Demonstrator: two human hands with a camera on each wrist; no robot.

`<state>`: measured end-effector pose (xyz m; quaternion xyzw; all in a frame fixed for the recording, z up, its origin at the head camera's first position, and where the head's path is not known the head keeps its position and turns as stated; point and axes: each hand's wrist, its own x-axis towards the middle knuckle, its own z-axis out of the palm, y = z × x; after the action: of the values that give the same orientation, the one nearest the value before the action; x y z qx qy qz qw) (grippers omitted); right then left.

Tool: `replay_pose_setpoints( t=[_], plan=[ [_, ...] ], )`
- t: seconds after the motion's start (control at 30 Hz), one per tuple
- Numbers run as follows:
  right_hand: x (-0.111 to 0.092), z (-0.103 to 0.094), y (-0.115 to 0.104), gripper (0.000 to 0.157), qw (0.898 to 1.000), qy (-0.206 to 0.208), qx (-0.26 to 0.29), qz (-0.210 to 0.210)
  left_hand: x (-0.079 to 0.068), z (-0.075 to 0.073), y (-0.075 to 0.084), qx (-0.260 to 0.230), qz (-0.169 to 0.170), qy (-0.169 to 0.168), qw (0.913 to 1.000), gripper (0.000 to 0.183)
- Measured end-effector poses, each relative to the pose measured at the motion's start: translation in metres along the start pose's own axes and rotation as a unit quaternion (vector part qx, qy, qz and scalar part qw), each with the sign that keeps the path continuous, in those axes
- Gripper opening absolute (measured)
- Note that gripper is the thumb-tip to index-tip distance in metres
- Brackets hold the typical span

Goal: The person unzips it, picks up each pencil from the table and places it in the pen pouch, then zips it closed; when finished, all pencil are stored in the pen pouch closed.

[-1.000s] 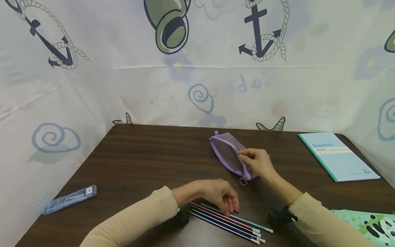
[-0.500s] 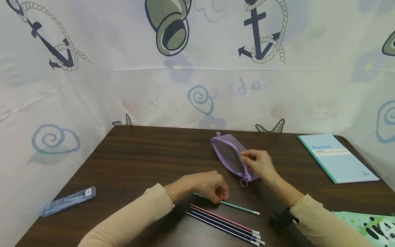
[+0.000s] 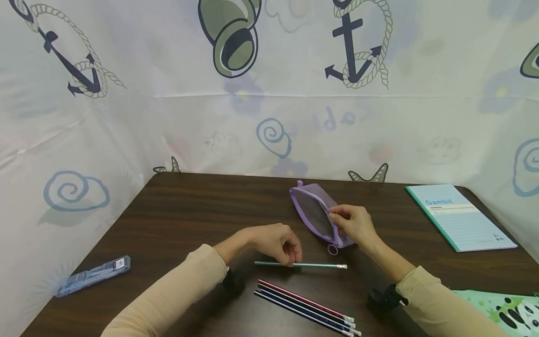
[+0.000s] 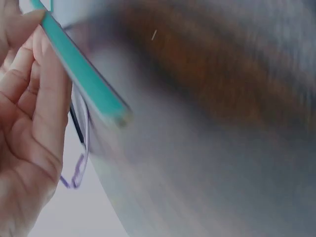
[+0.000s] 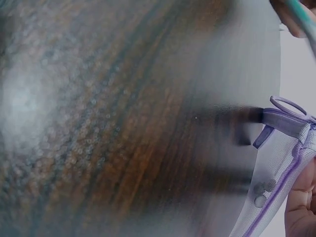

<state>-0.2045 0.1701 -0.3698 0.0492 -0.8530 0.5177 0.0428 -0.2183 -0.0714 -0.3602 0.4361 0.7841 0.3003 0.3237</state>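
My left hand (image 3: 275, 241) pinches a green pencil (image 3: 313, 265) near its middle, just beyond the other pencils. Its white eraser end points right. In the left wrist view the thumb and fingertips grip the green pencil (image 4: 84, 71) at the upper left. My right hand (image 3: 353, 222) holds the edge of a purple mesh pencil pouch (image 3: 309, 210), whose zipper gapes wide. The right wrist view shows the pouch (image 5: 276, 163) at the right, with a ring pull at its end. Several red and dark blue pencils (image 3: 307, 309) lie side by side below the left hand.
A clear blue plastic case (image 3: 94, 275) lies at the table's left edge. A notebook (image 3: 461, 217) sits at the back right. A green panda-print pouch (image 3: 501, 309) is at the front right, partly behind the right sleeve. A printed curtain (image 3: 210, 131) surrounds the dark wooden table (image 3: 202, 201).
My left hand has picked the green pencil from the row and moved it away from me and left, turning it nearly level across the view. The right hand stays on the pouch.
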Motion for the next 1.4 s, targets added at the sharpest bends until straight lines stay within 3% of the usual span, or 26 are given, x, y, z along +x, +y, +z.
replay_pose_setpoints(
  t=[0.17,0.33,0.47,0.63,0.7,0.77,0.9,1.03,1.27,1.4],
  plan=[
    [0.001,0.001,0.0,0.019,1.0,0.004,0.008,0.0,-0.015,-0.017,-0.008,-0.126,-0.066,-0.002,0.9898,0.014],
    [0.0,0.001,0.0,0.02,1.0,0.01,0.013,0.002,-0.021,-0.026,-0.018,-0.226,-0.139,0.034,0.9636,0.017],
    [-0.001,0.002,-0.001,0.022,1.0,0.004,0.016,-0.001,-0.01,-0.025,-0.026,-0.339,-0.164,0.1,0.9207,0.028],
    [-0.002,0.005,-0.002,0.025,1.0,-0.003,0.023,0.003,0.014,-0.019,-0.024,-0.465,-0.175,0.211,0.8416,0.034],
    [-0.002,0.007,-0.002,0.024,1.0,-0.004,0.029,0.002,0.024,-0.017,-0.021,-0.495,-0.178,0.242,0.8154,0.035],
    [-0.003,0.008,-0.002,0.023,0.999,-0.005,0.036,-0.007,0.033,-0.016,-0.017,-0.51,-0.179,0.265,0.7983,0.035],
    [-0.004,0.011,-0.003,0.021,0.998,-0.007,0.05,-0.035,0.049,-0.012,-0.012,-0.532,-0.18,0.296,0.7725,0.037],
    [-0.003,0.013,-0.005,0.023,0.998,-0.017,0.043,-0.031,0.059,-0.008,-0.008,-0.538,-0.178,0.316,0.7613,0.036],
    [-0.004,0.014,-0.007,0.023,0.999,-0.027,0.025,-0.001,0.069,-0.001,-0.002,-0.521,-0.186,0.307,0.7744,0.038],
    [-0.004,0.014,-0.008,0.022,0.999,-0.026,0.024,-0.001,0.072,0.001,0.001,-0.519,-0.184,0.323,0.7701,0.038]
  ],
)
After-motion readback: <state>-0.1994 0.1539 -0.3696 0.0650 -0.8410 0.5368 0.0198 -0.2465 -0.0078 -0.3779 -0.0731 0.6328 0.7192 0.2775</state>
